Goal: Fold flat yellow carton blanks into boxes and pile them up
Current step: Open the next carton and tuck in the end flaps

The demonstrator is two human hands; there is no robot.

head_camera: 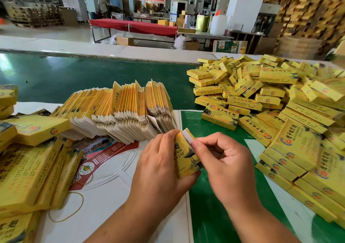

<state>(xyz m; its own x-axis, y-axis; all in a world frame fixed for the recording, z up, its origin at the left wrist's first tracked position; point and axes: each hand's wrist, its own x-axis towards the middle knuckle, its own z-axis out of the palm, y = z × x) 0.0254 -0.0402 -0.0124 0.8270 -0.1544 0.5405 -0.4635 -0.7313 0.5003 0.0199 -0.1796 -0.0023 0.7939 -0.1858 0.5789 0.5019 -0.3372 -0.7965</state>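
Finished boxes (276,101) heap loosely on the right, evidently tossed clear; flat blanks (123,110) stand on edge ahead, within reach; the left hand (158,170) grips one carton (186,157) steady so the right hand (229,160) can pinch its white end flap (188,133)

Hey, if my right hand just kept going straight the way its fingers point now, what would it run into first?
Your right hand points up and left, so its fingertips would first meet the white end flap of the yellow carton that the left hand grips. It already looks in contact, though depth is unclear.
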